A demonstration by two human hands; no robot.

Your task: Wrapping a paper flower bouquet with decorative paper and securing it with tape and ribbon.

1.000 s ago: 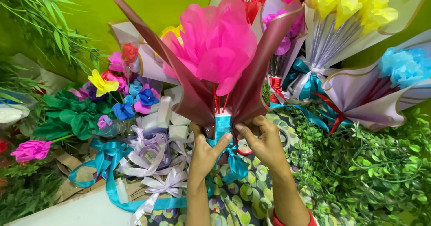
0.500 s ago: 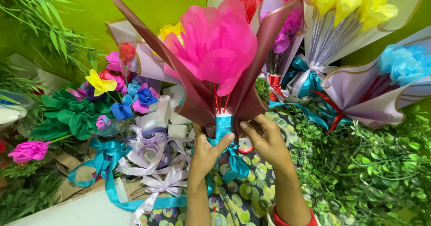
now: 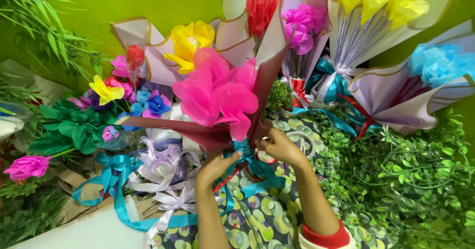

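Pink paper bouquet (image 3: pixel 217 95) in maroon wrapping is leaning left above the patterned cloth (image 3: pixel 267 214), its stem end hiding behind a teal ribbon (image 3: pixel 252 162). Left hand (image 3: pixel 215 167) is pinching the ribbon; right hand (image 3: pixel 279 145) is gripping the wrap's base. Yellow bouquet (image 3: pixel 190 41) and leafy greenery (image 3: pixel 396 180) are crowding around.

The crepe-paper flower (image 3: pixel 217 93) in the hands' bouquet was hot pink, its paper wrap (image 3: pixel 195 133) dark maroon, its ribbon bow (image 3: pixel 252 165) teal. The cloth (image 3: pixel 257 214) beneath bore green and yellow circles on grey (a busy print). The wall (image 3: pixel 148 1) was lime green; one sleeve cuff (image 3: pixel 321 239) was red with white edging.
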